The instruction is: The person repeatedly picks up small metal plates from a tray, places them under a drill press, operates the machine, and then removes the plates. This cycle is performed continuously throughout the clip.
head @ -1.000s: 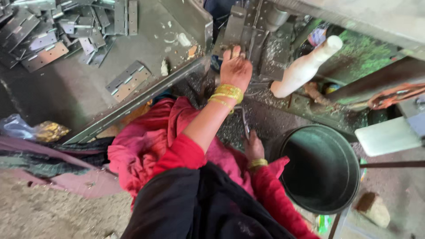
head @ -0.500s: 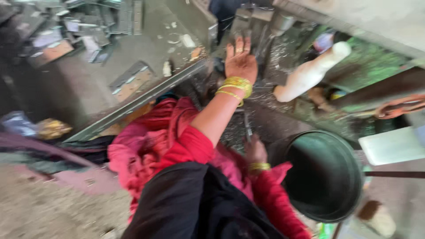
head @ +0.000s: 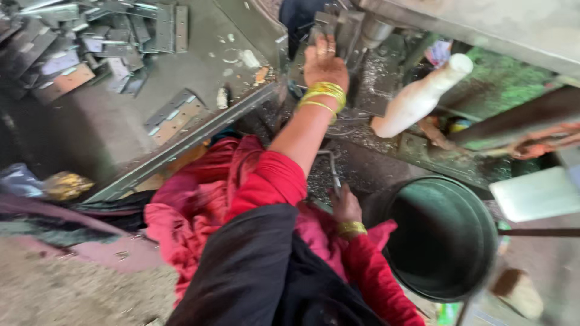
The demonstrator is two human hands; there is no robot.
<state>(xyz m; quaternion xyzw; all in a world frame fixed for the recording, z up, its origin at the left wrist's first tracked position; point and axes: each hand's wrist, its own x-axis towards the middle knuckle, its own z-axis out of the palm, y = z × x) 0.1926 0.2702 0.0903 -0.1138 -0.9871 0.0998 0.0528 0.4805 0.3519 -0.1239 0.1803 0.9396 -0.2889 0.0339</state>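
At the far left, a heap of flat metal hinge plates [head: 78, 42] is spread over the grey worktop [head: 199, 66], with one long hinged strip [head: 172, 116] lying apart nearer the worktop's front edge, which is lined by an angle-iron rail [head: 181, 148]. Further right, the left hand [head: 325, 65] is stretched away from the body up to the dark metal machine fixture [head: 338, 24] at the far centre; over the last second it has been carried a little farther in, and it is now pressed against the metal with fingers curled, though whether a part is clamped under them cannot be told. Yellow bangles are worn at that wrist. Nearer the body, the right hand [head: 346, 204] is seen closed around a thin bent metal rod [head: 331, 169], much as before. From this a loading or steadying of work at the fixture is judged to be in progress, the rod being kept ready. To the right of the fixture a pale bottle-shaped handle [head: 420, 96] slants, and at the near right a dark green bucket [head: 447, 290] stands open on the floor.
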